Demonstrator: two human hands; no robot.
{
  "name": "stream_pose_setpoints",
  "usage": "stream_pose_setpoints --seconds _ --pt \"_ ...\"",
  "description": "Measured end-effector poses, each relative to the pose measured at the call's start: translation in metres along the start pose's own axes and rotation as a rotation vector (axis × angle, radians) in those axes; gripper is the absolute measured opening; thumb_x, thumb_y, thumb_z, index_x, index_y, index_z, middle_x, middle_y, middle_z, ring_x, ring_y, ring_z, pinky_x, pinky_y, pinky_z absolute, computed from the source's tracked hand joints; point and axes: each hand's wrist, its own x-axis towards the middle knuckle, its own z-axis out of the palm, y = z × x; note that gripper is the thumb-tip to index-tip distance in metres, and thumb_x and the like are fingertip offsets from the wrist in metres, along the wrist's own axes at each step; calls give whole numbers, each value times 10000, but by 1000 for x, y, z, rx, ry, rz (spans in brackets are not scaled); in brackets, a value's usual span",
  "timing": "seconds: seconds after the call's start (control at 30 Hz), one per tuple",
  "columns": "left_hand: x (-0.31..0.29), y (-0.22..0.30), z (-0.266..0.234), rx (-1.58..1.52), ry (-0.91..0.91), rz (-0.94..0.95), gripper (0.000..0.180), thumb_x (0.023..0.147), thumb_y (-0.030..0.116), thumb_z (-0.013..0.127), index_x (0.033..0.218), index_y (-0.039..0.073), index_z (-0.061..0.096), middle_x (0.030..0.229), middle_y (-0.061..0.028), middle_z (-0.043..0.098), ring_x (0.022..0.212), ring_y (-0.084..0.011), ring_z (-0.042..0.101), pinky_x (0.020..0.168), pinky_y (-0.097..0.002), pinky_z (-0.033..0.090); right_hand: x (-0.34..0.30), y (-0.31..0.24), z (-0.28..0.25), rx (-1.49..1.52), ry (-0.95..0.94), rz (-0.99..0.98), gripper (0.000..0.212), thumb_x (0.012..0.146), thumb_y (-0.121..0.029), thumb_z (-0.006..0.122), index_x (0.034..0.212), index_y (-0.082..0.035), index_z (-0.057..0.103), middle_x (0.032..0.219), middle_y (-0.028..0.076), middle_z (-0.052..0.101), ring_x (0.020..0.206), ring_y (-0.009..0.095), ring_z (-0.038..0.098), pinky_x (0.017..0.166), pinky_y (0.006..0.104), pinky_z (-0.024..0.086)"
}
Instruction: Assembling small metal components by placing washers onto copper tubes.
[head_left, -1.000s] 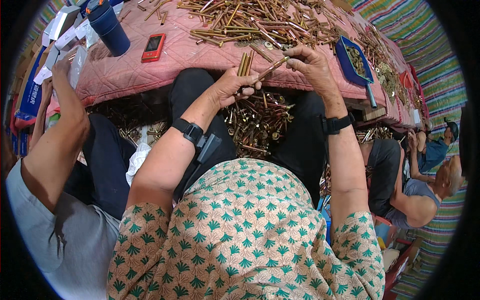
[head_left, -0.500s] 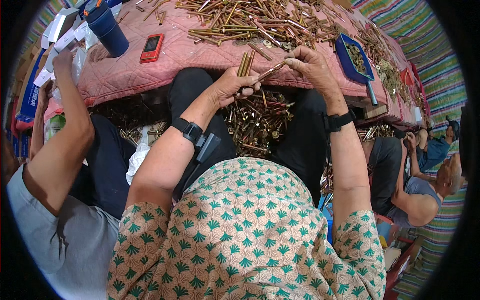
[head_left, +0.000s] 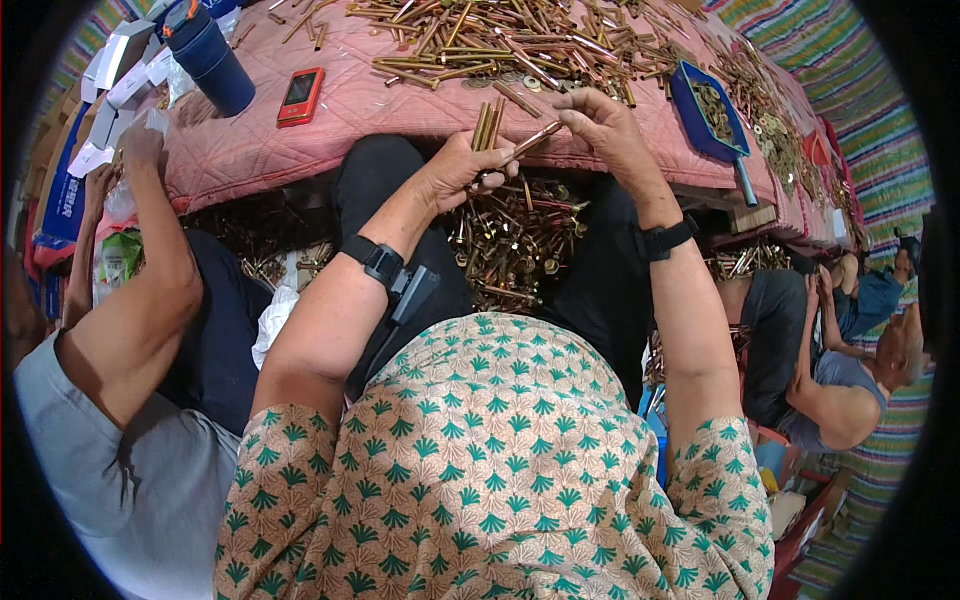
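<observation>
Several gold metal sleeves point(head_left: 488, 124) stand upright in my left hand point(head_left: 462, 172), clasped between its fingers above the lap. From the same hand a longer coppery expansion bolt point(head_left: 538, 139) slants up to the right. My right hand point(head_left: 612, 135) has thumb and forefinger closed at the far end of that bolt; its very tip is hidden by the fingers. Between my knees lies a heap of bolts with hex heads and washers point(head_left: 510, 245). One loose sleeve point(head_left: 517, 99) rests on the table edge just beyond my hands.
The pink quilted tabletop point(head_left: 350, 150) carries a big pile of sleeves and bolts point(head_left: 500, 40), a red phone point(head_left: 301, 96), a dark blue tumbler point(head_left: 210, 60) and a blue scoop of washers point(head_left: 708, 115). A co-worker's arm point(head_left: 150, 220) works at left; another person point(head_left: 840, 390) sits at right.
My right hand has shifted slightly left and up along the bolt's end. My left hand has hardly moved. The co-worker's hand at left has come down a little.
</observation>
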Motion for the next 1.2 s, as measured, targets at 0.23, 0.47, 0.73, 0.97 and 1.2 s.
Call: stream_pose_setpoints --seconds 0.23,0.47,0.73,0.97,1.2 --pt "2 0 5 69 -1 -30 171 869 178 635 941 39 566 792 -48 623 490 -32 458 416 -161 333 4 26 -12 -393 98 -163 189 860 -224 669 835 -55 587 650 -81 462 559 8 367 476 187 277" --pt "3 1 7 108 -10 -41 176 874 168 626 963 25 574 798 -50 628 484 -36 447 414 -167 322 -11 24 -16 -74 14 -40 103 880 -153 631 897 -53 612 653 -69 471 514 24 368 453 184 263" --pt "-4 -4 10 285 -40 -77 165 872 158 621 956 18 595 764 -48 621 498 -49 466 441 -179 360 -12 26 -31 -446 -76 -93 188 860 -193 664 826 -10 641 611 -32 478 547 55 400 482 241 353" --pt "-1 3 9 370 105 1 295 929 209 536 1139 2 553 873 -57 628 542 -45 481 455 -169 359 48 44 -53 -563 168 -35 204 861 -179 625 935 9 653 687 45 617 578 94 562 517 248 434" --pt "-2 4 8 347 151 35 305 919 164 502 1177 4 475 919 -76 643 611 -45 502 466 -156 358 70 39 -6 -768 98 -232 223 780 -210 632 871 -12 678 762 191 650 717 333 636 653 380 491"
